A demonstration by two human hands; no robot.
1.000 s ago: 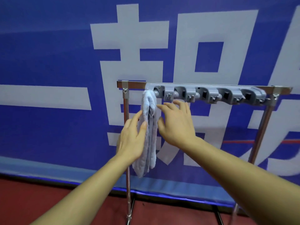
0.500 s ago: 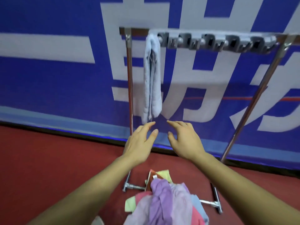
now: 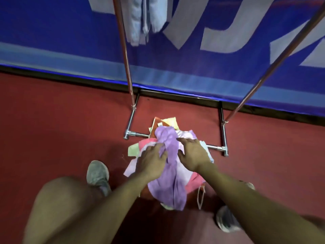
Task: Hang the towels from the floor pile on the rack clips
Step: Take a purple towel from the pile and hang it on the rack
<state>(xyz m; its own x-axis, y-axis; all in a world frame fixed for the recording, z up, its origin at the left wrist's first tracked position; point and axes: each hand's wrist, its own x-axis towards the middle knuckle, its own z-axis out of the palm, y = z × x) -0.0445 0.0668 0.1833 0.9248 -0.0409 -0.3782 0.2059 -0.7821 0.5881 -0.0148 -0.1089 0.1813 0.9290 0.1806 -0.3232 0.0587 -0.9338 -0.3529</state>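
Crouching over the pile of towels on the red floor, a person reaches in with both hands at the base of the rack. The left hand has its grip on a bunched fold of the purple towel, thumb and fingers pinching the cloth. That towel lies on top of the pile. The right hand rests just beside, its grip spread, fingers flat on the other side of the same towel. Pink, green, yellow and orange cloths show beneath. A pale blue towel hangs from the rack above, in front of a blue banner. A grey shoe stands left of the pile.
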